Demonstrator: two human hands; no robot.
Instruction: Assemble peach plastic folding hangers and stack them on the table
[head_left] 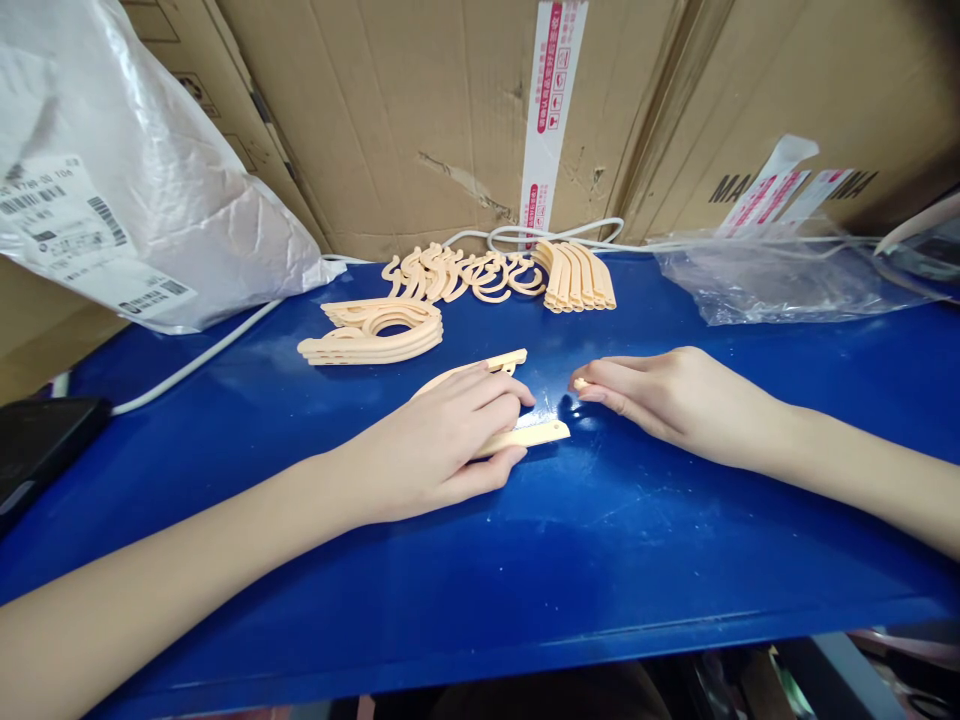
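My left hand [457, 435] is closed around a cream plastic folding-hanger piece [544, 434], its thumb on the near side. One straight end pokes out past the fingers; a second arm [510, 359] shows beyond the knuckles, and the palm hides the middle. To the right, my right hand [675, 400] pinches a small cream plastic piece [581, 384] between thumb and fingertips, just off the hanger's end. Farther back lie a stack of folded hangers [375, 345], a heap of loose hanger hooks [450, 270] and a row of curved hanger arms [577, 278].
Cardboard boxes [420, 110] stand along the back of the blue table [525, 590]. A white parcel bag [187, 190] leans at the left, above a dark phone-like object [49, 450]. White cable [202, 360] runs behind. Clear plastic film [780, 280] lies at back right.
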